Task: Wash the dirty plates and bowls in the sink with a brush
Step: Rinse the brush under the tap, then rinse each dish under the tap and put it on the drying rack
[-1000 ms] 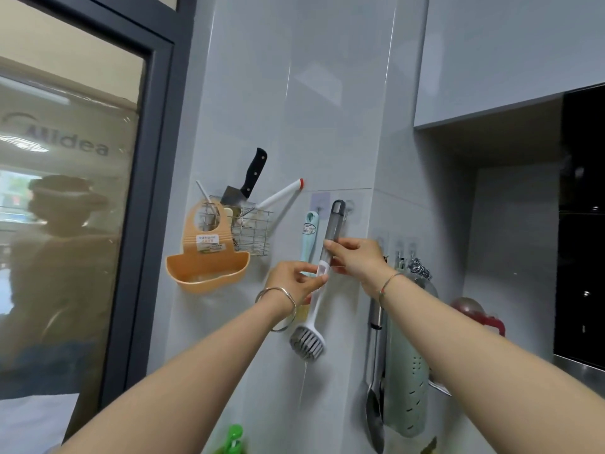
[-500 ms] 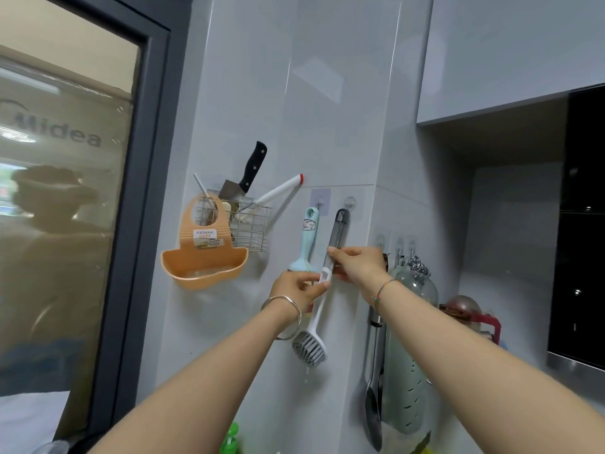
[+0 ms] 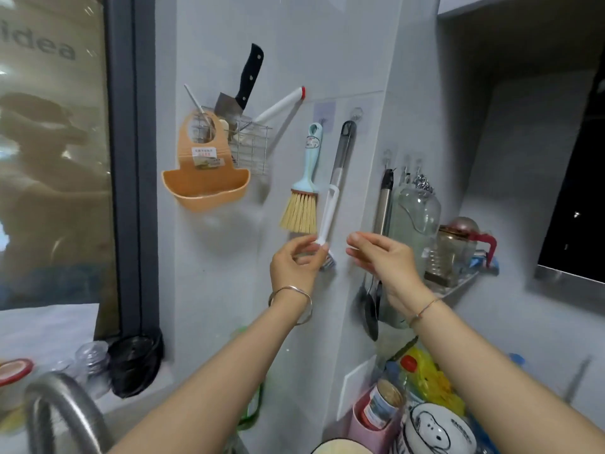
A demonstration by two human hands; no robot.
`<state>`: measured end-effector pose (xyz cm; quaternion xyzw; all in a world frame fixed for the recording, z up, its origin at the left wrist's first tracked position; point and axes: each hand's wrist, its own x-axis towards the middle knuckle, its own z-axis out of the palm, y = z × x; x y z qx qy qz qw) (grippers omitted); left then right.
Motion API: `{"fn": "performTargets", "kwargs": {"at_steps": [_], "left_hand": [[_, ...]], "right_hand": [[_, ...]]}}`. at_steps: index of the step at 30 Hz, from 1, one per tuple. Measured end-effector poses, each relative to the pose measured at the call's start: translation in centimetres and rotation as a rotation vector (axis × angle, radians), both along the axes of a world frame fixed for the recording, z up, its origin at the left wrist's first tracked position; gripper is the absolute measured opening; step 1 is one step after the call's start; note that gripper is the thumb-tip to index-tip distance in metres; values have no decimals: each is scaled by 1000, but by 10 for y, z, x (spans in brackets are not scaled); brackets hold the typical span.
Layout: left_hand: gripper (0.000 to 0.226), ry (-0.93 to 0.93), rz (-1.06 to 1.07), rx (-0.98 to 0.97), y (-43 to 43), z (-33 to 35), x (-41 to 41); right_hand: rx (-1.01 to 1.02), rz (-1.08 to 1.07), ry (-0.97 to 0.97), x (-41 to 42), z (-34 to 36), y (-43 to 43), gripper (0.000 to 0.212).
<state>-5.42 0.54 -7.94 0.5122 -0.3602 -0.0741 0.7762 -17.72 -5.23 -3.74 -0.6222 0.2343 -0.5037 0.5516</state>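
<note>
Me: Grey-tiled kitchen wall (image 3: 327, 44) fills the head view, with a dark-framed window (image 3: 49, 158) at left. Entry: the dish brush (image 3: 330, 198) hangs on the wall from a hook (image 3: 356, 113) by its grey upper handle. Its white lower handle runs down to the head, which is mostly hidden behind fingers.

Desk: Hands?

Me: The left hand (image 3: 296, 263) pinches the bottom end of the white handle between thumb and fingertips, just above the head. The right hand (image 3: 383, 257) is just beside it, clear of the brush, fingers loosely bent, holding nothing that I can see.

Desk: Neighbours of the brush?

Me: Just to its left hangs a hand broom (image 3: 302, 208) with a teal handle and straw-coloured bristles; I cannot tell whether the two touch. Farther left is a wire basket (image 3: 252, 149) with a black-handled knife (image 3: 247, 80) standing in it, and an orange plastic holder (image 3: 204, 188) hangs across the basket's left part. To the right, past the wall corner, steel utensils (image 3: 381, 204) hang beside a glass jar (image 3: 414, 211). At bottom left is a curved faucet (image 3: 62, 407), blurred.
</note>
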Motion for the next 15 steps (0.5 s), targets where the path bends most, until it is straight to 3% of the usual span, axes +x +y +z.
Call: {"fn": "performTargets", "kwargs": {"at_steps": [5,9,15], "left_hand": [[12,-2,-171,270,14,-98,-30],[10,53,-227,536,22,-187,-44],[37,145,-88,868,43,-288,-48]], "right_hand": [[182,41,121,-34,-104,11,6],[287,14,333,-65,-198,13,8],[122,-122,787,-128,-318,-1,28]]}}
